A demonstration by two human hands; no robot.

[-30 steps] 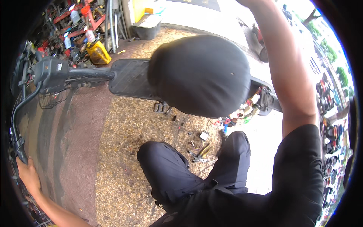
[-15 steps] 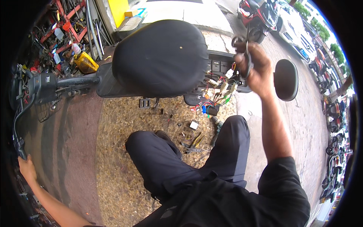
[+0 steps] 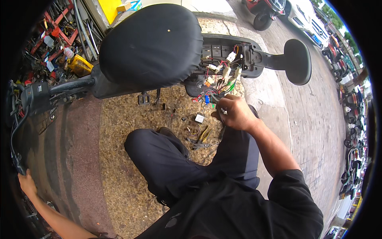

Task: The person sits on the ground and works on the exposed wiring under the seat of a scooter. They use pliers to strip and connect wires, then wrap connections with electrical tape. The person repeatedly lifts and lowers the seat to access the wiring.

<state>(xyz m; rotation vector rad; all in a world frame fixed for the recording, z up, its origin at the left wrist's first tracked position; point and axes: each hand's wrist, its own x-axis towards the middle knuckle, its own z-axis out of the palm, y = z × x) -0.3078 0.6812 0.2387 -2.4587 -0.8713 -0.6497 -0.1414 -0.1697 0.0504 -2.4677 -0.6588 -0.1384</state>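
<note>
My left hand is wrapped round the handlebar grip of an electric bike at the far left. My right hand is closed at the near side of the bike's opened rear bay, beside a bundle of coloured wires. Something small and greyish shows between its fingers, too covered to name. White wire connectors hang over the edge of the bay. The black seat covers the bike's middle.
Yellow-handled pliers and a small white-topped block lie on the mottled ground between my legs. A padded backrest sticks out at the right. Cluttered red racks stand at the upper left; parked scooters line the far right.
My right hand has come down from above the rear bay, where it held a dark looped thing, to the wires near my knee. My left hand stays on the grip. The view has shifted slightly.
</note>
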